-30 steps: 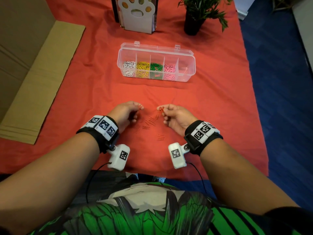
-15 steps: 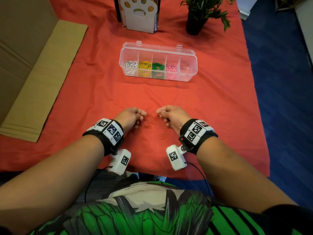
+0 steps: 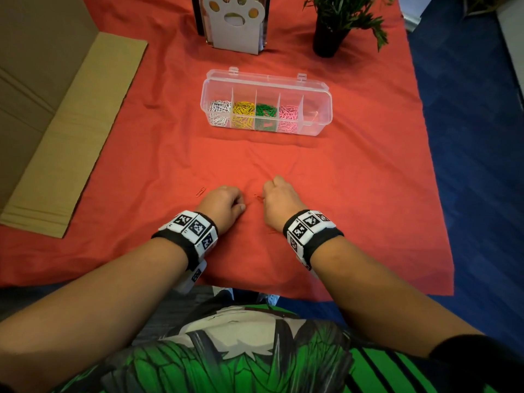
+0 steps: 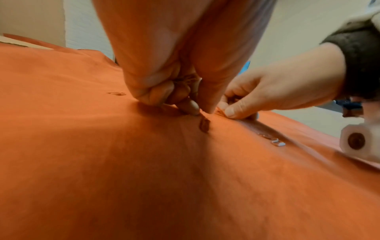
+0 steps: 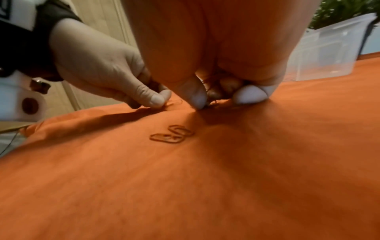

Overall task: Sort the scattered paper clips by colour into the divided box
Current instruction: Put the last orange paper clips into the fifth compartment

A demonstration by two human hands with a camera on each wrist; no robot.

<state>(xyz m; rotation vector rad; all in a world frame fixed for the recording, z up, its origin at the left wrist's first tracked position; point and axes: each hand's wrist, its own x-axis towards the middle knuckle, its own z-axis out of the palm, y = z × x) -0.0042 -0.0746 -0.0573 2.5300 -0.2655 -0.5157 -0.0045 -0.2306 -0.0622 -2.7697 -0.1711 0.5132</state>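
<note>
Both hands are curled down onto the red cloth (image 3: 340, 194), close together. My left hand (image 3: 241, 205) pinches thumb against forefinger at a red paper clip (image 5: 176, 102); another clip (image 4: 204, 125) lies just under its fingertips. My right hand (image 5: 205, 101) has its fingers curled round several red clips, with its thumb pressed on the cloth. Two red clips (image 5: 172, 136) lie loose in front of it, and one clip (image 3: 200, 192) lies left of the left hand. The clear divided box (image 3: 323, 109) stands further back, holding white, yellow, green and pink clips and a few red ones in the right end compartment.
A paw-print holder (image 3: 235, 21) and a potted plant (image 3: 331, 26) stand behind the box. Flattened cardboard (image 3: 65, 131) lies along the left edge of the cloth. Blue floor (image 3: 476, 165) runs along the right side.
Both hands have dropped onto the cloth and come closer together. The right hand, which held a clip up, now presses down among the loose clips.
</note>
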